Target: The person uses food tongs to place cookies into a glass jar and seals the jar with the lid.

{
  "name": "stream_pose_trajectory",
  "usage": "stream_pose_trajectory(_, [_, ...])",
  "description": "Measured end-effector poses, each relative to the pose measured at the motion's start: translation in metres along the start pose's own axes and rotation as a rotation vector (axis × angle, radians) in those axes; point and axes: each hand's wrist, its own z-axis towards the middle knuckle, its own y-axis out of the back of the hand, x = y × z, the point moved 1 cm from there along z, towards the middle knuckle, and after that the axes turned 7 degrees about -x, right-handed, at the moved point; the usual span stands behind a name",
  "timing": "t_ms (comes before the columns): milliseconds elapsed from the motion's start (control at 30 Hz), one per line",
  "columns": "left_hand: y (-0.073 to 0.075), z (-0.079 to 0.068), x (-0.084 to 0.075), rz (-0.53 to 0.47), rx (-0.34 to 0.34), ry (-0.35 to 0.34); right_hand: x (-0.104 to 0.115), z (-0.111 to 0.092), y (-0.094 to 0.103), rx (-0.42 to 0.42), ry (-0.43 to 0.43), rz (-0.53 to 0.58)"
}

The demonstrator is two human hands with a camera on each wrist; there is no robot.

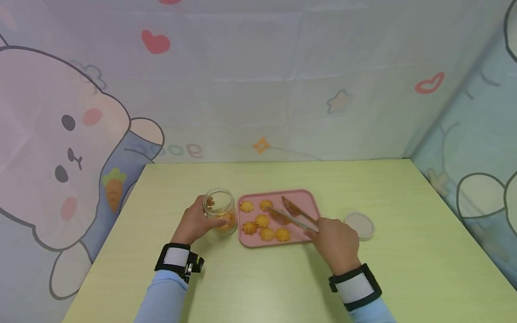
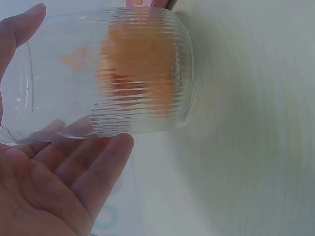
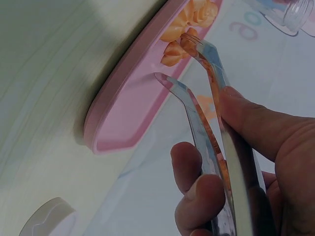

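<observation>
A ribbed glass jar (image 1: 220, 211) without a lid stands left of the pink tray (image 1: 311, 202); my left hand (image 1: 199, 220) holds it, thumb on the near side and fingers round the far side. Orange-yellow cookies (image 2: 140, 64) show through its lower part. My right hand (image 1: 337, 242) grips metal tongs (image 3: 209, 118) over the tray's right part. Their arms are spread, with nothing between the tips. Several swirled cookies (image 1: 261, 220) lie on the tray's left and middle. In the right wrist view one tong tip overlaps a cookie (image 3: 173, 53); whether they touch I cannot tell.
A round white lid (image 1: 359, 225) lies on the pale yellow table (image 1: 258, 282), right of the tray and close to my right hand. Behind the table's far edge hangs a printed cloth backdrop (image 1: 242, 103), and another printed sheet (image 1: 476, 148) borders the right side.
</observation>
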Motion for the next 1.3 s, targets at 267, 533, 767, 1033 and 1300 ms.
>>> stream_pose_trajectory(267, [0.0,0.0,-0.001,-0.006,0.0,0.009,0.002,-0.002,-0.002,-0.029,0.01,-0.012])
stream_pose_trajectory(533, [0.0,0.0,0.001,-0.002,0.001,0.007,0.001,-0.004,-0.009,-0.072,0.038,-0.016])
stream_pose_trajectory(767, [0.0,0.0,0.001,-0.006,0.0,-0.002,0.0,-0.005,-0.012,-0.108,0.048,-0.019])
stream_pose_trajectory(1033, [-0.001,0.001,0.001,-0.007,0.001,0.007,-0.002,-0.005,-0.011,-0.096,0.023,-0.004])
stream_pose_trajectory(1300, [0.001,-0.001,-0.001,0.002,0.002,0.003,-0.005,-0.007,-0.011,-0.133,0.036,-0.006])
